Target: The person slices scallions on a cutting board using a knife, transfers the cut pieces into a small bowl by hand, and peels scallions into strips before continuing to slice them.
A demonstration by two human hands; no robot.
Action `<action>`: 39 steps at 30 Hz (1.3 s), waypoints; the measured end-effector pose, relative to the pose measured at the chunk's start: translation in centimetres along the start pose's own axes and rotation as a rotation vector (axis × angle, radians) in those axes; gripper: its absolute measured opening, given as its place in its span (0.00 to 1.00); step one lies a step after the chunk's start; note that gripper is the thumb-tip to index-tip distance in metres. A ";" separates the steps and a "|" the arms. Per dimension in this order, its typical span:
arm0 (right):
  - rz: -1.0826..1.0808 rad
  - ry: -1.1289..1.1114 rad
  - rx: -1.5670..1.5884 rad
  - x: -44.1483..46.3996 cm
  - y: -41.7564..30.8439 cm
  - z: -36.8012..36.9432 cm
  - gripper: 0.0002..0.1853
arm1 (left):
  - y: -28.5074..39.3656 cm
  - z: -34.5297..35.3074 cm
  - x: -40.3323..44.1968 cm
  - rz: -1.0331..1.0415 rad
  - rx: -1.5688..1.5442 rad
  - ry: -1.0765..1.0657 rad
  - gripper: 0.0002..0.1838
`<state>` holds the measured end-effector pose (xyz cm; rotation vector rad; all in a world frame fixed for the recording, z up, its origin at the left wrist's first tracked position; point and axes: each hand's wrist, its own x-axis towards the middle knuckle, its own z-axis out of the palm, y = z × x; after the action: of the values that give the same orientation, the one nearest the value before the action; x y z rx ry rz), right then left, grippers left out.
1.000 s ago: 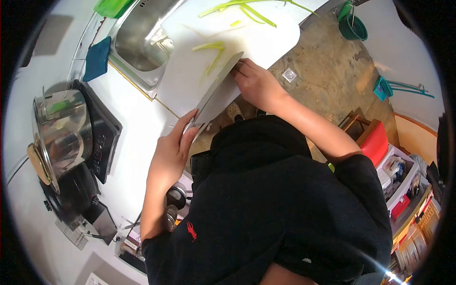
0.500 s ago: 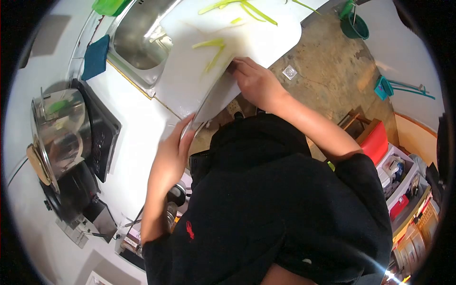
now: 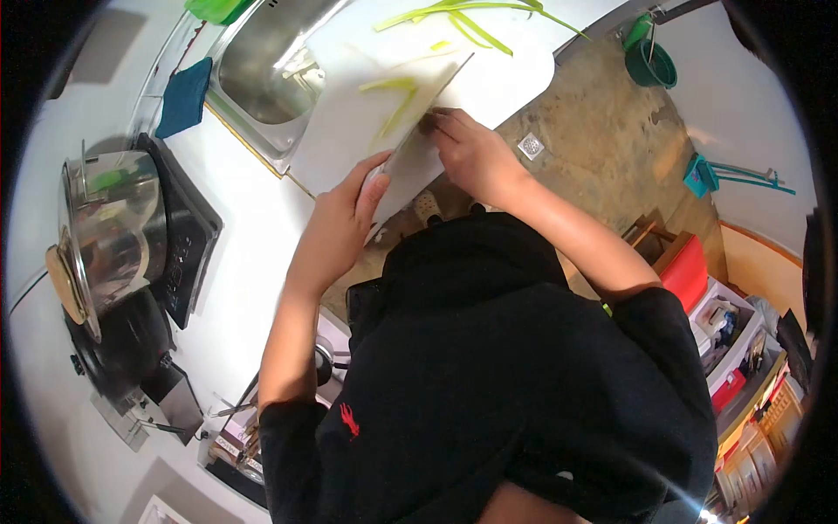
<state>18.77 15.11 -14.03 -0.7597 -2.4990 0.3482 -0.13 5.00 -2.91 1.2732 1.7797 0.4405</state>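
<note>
My left hand (image 3: 340, 214) is wrapped round the handle of a knife (image 3: 452, 77), whose thin blade slants up and to the right over the white cutting board (image 3: 336, 131). My right hand (image 3: 471, 153) has its fingers pressed together against the blade about midway along; their tips are partly hidden. Flat on the board to the left of the blade lie cut pale-green pieces (image 3: 400, 98). Longer green leaf stalks (image 3: 480, 35) are spread at the board's far end, some reaching past its right edge.
A steel sink (image 3: 262, 87) adjoins the board on the left, with a blue cloth (image 3: 183, 100) beside it. Further left are a glass-lidded pot (image 3: 122, 227) and a black stove (image 3: 196, 236). A green bucket (image 3: 650, 65) and a floor drain (image 3: 530, 146) are at right.
My left hand has moved up and to the right with the knife, so more blade extends beyond my right hand. The right hand stays nearly in place.
</note>
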 end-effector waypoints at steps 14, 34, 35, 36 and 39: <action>0.032 -0.014 0.355 0.5 1.6 -1.4 0.20 | -10.5 -4.7 -7.2 -0.205 -0.509 -0.174 0.21; -0.010 -0.015 0.139 -0.1 0.4 -0.7 0.25 | -4.3 -1.7 -1.5 0.190 -0.662 0.050 0.11; -0.015 -0.015 0.134 -0.1 0.4 -0.7 0.25 | -3.7 -2.1 -1.3 0.162 -0.395 0.074 0.12; -0.030 -0.005 0.121 -0.1 0.5 -0.7 0.25 | -2.8 -2.4 -1.1 0.131 -0.128 0.097 0.12; -0.064 0.026 0.073 -0.1 0.8 -0.5 0.24 | 0.1 -2.1 -1.2 0.111 0.288 0.133 0.17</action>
<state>19.48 15.70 -13.96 -0.6503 -2.4652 0.4019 -1.67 4.40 -1.14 1.5804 1.9415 0.3463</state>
